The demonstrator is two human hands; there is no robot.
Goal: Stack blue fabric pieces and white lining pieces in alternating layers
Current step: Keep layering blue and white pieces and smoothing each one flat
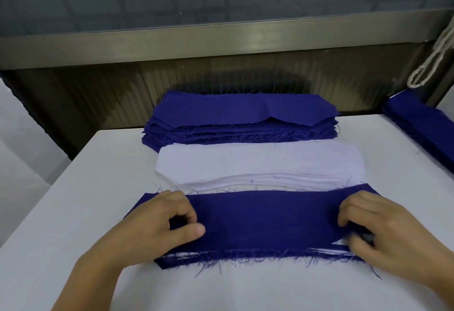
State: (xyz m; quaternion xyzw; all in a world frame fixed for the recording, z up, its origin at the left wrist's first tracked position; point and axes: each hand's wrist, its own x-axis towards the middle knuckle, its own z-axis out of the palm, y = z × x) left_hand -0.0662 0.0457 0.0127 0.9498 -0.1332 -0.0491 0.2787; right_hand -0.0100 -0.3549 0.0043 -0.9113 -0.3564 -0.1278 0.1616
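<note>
A: Step in hand?

B: Squaring the top blue piece (265, 217) on the near mixed stack (245, 258). Left hand (157, 224) sits on its left end, fingers curled, thumb out along the cloth; looks like a pinch on the blue piece, though the contact is partly hidden. Right hand (383, 227) is on the right end, fingers curled over the edge, gripping the blue piece there.

A: Where's everything else?

B: White lining pile (258, 163) lies just behind the stack, touching or nearly. Blue pile (243, 116) is behind that, at the far edge of the white table (73, 212). More blue cloth (422, 119) at far right, plus a hanging cord (432, 60).

A: How to do it well?

B: Judgement: person should keep both ends taut and match corners to the layers below. At the right front a white layer peeks out under the blue, so that corner likely needs tugging forward. Frayed threads along the front edge could snag; better to press flat than drag. A white piece should come next.
</note>
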